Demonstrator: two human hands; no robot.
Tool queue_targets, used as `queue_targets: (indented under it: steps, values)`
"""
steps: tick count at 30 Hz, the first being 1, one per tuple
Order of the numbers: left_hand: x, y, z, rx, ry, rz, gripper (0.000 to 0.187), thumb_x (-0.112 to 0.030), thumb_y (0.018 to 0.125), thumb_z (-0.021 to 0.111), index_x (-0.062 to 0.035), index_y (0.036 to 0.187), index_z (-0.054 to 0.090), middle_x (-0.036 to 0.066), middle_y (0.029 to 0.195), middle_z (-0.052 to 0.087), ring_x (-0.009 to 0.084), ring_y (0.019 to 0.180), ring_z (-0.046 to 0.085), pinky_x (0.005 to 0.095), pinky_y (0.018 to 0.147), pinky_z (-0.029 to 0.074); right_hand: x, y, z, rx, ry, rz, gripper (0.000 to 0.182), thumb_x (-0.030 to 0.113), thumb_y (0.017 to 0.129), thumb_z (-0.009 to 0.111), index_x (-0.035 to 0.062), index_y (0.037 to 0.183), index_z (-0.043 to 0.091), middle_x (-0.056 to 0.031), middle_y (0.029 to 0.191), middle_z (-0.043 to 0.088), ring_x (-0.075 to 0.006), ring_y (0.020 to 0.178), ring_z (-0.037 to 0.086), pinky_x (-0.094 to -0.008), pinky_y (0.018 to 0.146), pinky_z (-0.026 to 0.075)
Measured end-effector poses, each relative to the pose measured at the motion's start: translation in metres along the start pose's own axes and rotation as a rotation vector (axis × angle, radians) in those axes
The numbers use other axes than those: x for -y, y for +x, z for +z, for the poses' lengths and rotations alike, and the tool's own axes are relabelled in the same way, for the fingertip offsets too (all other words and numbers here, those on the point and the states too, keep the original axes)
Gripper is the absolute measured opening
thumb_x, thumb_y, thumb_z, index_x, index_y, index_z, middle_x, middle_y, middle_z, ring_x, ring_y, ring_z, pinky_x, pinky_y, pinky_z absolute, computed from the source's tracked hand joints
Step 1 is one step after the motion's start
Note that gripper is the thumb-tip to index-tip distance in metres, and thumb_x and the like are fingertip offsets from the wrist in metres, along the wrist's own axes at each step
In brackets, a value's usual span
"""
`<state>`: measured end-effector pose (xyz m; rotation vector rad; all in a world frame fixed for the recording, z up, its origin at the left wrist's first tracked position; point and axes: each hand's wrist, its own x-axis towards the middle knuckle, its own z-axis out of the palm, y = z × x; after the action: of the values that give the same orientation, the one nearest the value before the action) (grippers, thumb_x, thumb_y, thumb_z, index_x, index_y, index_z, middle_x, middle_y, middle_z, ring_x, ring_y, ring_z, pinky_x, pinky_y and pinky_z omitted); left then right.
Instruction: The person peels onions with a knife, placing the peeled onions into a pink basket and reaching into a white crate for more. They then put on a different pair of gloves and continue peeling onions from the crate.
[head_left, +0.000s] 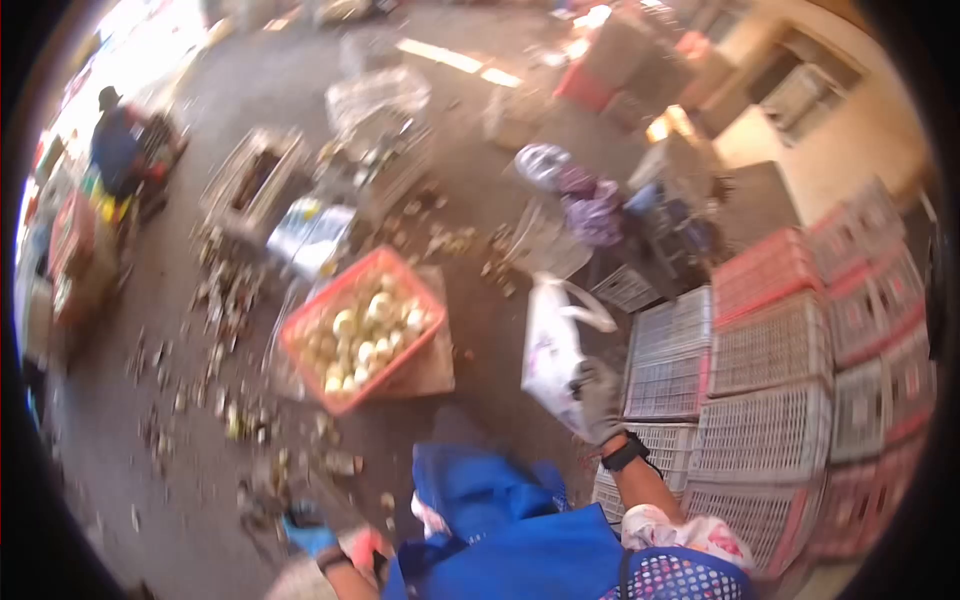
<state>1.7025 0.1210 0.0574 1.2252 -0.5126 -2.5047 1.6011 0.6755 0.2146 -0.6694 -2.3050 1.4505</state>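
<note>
My right hand [600, 402], in a grey glove with a black band at the wrist, is closed on a white tote bag [552, 350] with a faint print. The bag's loop handle stands up from its top. My left hand [308, 530], in a blue glove, is low at the left beside a pile of scraps [275, 490]. Its fingers are blurred, so whether it holds anything does not show. In front of me a red plastic crate [300, 352] holds many pale, rounded vegetables [365, 335]. My blue apron [500, 540] fills the bottom middle.
Stacked slatted crates [760, 435] line the right side. Scraps [225, 300] litter the floor to the left. Farther off are a pale crate [255, 175], a purple bag [592, 210] and red boxes [590, 85]. A person in dark clothes [118, 150] is at the far left.
</note>
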Motion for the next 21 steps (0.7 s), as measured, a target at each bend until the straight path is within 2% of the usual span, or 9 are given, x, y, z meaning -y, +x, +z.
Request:
queue_targets:
  steps: [2,4,5,7,8,11,15,16,21]
  values:
    - [0.028,-0.036,0.053,0.405,-0.227,-0.230,0.026,-0.035,0.096,0.051,-0.0138,0.081,0.057,-0.001,0.071,0.048,0.0150,0.065,0.044,0.0355,0.062,0.040,-0.022,0.012,-0.036,-0.182,0.232,0.245,0.011,0.011,0.099,0.054,0.0054,0.097,0.064,0.0007,0.078,0.058,-0.0093,0.061,0.057,-0.0245,0.054,0.048]
    - [0.082,-0.062,0.128,0.037,0.115,-0.041,0.030,-0.041,0.092,0.057,-0.0123,0.084,0.055,-0.001,0.072,0.044,0.0172,0.069,0.046,0.0348,0.066,0.041,-0.066,0.024,-0.078,-0.190,0.161,0.336,0.015,0.019,0.101,0.053,0.0063,0.100,0.061,0.0012,0.078,0.058,-0.0101,0.063,0.057,-0.0249,0.054,0.047]
    - [0.099,-0.045,0.126,0.323,0.084,-0.236,0.037,-0.047,0.089,0.057,-0.0099,0.087,0.054,-0.002,0.071,0.043,0.0170,0.067,0.045,0.0336,0.064,0.040,-0.089,0.025,-0.090,-0.213,0.127,0.376,0.018,0.022,0.102,0.052,0.0069,0.101,0.060,0.0005,0.079,0.059,-0.0110,0.062,0.057,-0.0252,0.054,0.047]
    - [0.172,-0.035,0.172,0.418,0.112,-0.268,0.041,-0.049,0.090,0.055,-0.0079,0.088,0.054,-0.001,0.069,0.040,0.0150,0.063,0.040,0.0317,0.057,0.034,-0.115,0.045,-0.128,-0.264,0.059,0.490,0.021,0.023,0.102,0.051,0.0041,0.103,0.061,-0.0032,0.081,0.060,-0.0135,0.067,0.059,-0.0279,0.057,0.049]
    - [0.203,-0.042,0.205,0.554,-0.045,-0.477,0.040,-0.048,0.091,0.053,-0.0079,0.087,0.054,-0.001,0.068,0.039,0.0143,0.061,0.039,0.0311,0.055,0.032,-0.109,0.051,-0.143,-0.301,0.032,0.572,0.022,0.020,0.101,0.052,0.0006,0.103,0.062,-0.0064,0.083,0.061,-0.0152,0.072,0.061,-0.0302,0.061,0.052]
    - [0.292,-0.070,0.300,0.505,-0.038,-0.535,0.040,-0.047,0.095,0.048,-0.0089,0.087,0.056,-0.001,0.066,0.038,0.0140,0.059,0.038,0.0303,0.053,0.032,-0.101,0.080,-0.172,-0.450,0.041,0.588,0.024,0.022,0.101,0.052,-0.0003,0.103,0.062,-0.0084,0.083,0.062,-0.0173,0.068,0.063,-0.0303,0.057,0.054]
    - [0.368,-0.045,0.327,0.535,0.351,-0.534,0.038,-0.046,0.098,0.043,-0.0121,0.090,0.056,-0.003,0.062,0.036,0.0144,0.055,0.037,0.0302,0.052,0.032,-0.104,0.119,-0.196,-0.441,0.145,0.571,0.024,0.023,0.102,0.052,0.0010,0.107,0.061,-0.0064,0.082,0.061,-0.0166,0.059,0.062,-0.0294,0.049,0.054]
    - [0.373,-0.055,0.347,0.526,0.182,-0.717,0.035,-0.046,0.098,0.043,-0.0140,0.095,0.057,-0.004,0.062,0.035,0.0138,0.054,0.035,0.0300,0.054,0.033,-0.092,0.146,-0.195,-0.439,0.163,0.550,0.023,0.023,0.104,0.051,0.0034,0.110,0.061,-0.0038,0.082,0.060,-0.0146,0.057,0.061,-0.0291,0.046,0.053]
    - [0.389,-0.027,0.370,0.642,0.325,-0.743,0.034,-0.044,0.096,0.045,-0.0140,0.098,0.061,-0.003,0.064,0.040,0.0121,0.056,0.039,0.0298,0.054,0.034,-0.069,0.242,-0.181,-0.384,0.113,0.348,0.022,0.025,0.103,0.055,0.0045,0.100,0.064,-0.0031,0.068,0.061,-0.0127,0.054,0.061,-0.0267,0.047,0.050]
